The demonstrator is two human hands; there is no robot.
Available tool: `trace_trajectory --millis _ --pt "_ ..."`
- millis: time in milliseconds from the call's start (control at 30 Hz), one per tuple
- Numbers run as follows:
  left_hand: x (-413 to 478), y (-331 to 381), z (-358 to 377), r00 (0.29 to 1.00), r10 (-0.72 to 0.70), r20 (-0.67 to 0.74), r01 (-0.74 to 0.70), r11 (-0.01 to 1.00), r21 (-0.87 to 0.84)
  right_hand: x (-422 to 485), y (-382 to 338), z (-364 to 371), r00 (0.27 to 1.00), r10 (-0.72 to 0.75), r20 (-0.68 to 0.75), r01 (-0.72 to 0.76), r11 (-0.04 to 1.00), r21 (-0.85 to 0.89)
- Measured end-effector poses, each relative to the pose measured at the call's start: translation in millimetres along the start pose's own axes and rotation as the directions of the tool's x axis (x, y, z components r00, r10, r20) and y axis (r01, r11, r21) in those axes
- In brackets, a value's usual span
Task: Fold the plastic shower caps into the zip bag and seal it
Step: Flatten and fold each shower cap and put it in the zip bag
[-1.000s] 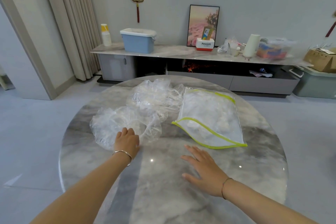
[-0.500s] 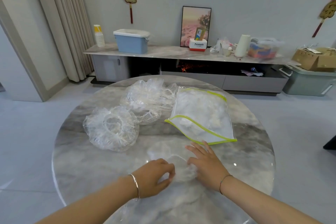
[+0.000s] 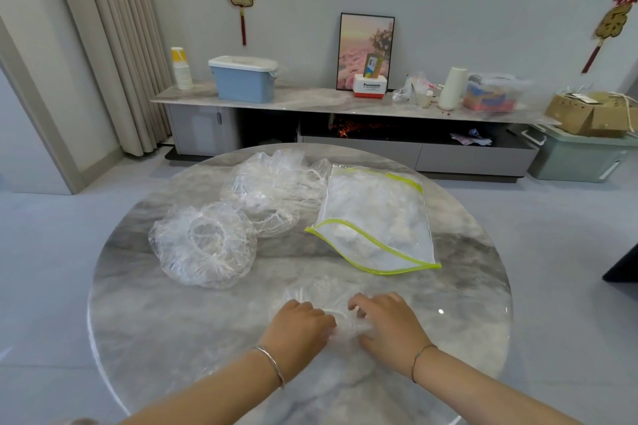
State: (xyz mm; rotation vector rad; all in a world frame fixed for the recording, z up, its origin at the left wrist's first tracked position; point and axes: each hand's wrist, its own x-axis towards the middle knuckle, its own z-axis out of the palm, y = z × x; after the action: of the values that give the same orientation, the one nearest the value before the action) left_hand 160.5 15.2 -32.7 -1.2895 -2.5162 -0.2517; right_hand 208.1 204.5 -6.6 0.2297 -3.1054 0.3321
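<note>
A thin clear shower cap lies flat on the near part of the round marble table. My left hand and my right hand both sit on it with curled fingers, pinching its plastic between them. A puffed clear cap with an elastic rim rests at the left. A heap of more caps lies behind it. The clear zip bag with yellow-green edges lies at the right, its mouth open toward me and folded plastic inside.
Beyond the table runs a low grey cabinet with a blue box, cups, a framed picture and clutter. Curtains hang at the left. A green bin with a cardboard box stands at the right.
My left hand left the puffed cap and drew one cap to the near edge. Both hands have closed in on that cap and now pinch it.
</note>
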Motion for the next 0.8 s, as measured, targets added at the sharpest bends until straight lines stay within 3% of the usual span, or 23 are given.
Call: trace_trajectory --millis 100,133,233,300,367,500,600,700,800 --pt "9 -15 -3 0.995 -0.032 -0.092 0.036 0.998 0.045 5 23 -2 0.996 0.087 0.024 -0.085 0.992 -0.095" --pt "10 -21 -5 0.993 -0.059 -0.101 0.061 0.998 0.015 6 29 -3 0.992 0.128 -0.007 -0.128 0.991 -0.033" --pt "7 -36 -17 0.988 -0.137 -0.070 0.129 0.986 -0.108 6 38 -4 0.969 0.235 -0.071 -0.180 0.875 0.449" --pt "-1 -40 -19 0.969 -0.232 0.090 0.247 0.939 -0.238 5 28 -7 0.954 0.291 -0.073 -0.165 0.712 0.683" --pt "-6 -34 -20 0.905 -0.324 0.277 0.417 0.807 -0.419 5 16 -11 0.957 0.287 -0.040 -0.145 0.592 0.792" --pt "-7 -30 -21 0.872 -0.404 0.277 0.488 0.678 -0.550 6 9 -6 0.959 0.281 0.036 -0.168 0.465 0.869" --pt "-10 -34 -20 0.815 -0.441 0.375 0.579 0.627 -0.520 7 12 4 0.935 0.349 0.071 -0.246 0.489 0.837" --pt "-13 -34 -17 0.772 -0.494 0.400 0.634 0.647 -0.424 11 10 12 0.927 0.364 0.093 -0.293 0.543 0.787" --pt "-14 -37 -11 0.712 -0.556 0.429 0.701 0.602 -0.382 14 4 17 0.893 0.434 0.121 -0.348 0.494 0.797"
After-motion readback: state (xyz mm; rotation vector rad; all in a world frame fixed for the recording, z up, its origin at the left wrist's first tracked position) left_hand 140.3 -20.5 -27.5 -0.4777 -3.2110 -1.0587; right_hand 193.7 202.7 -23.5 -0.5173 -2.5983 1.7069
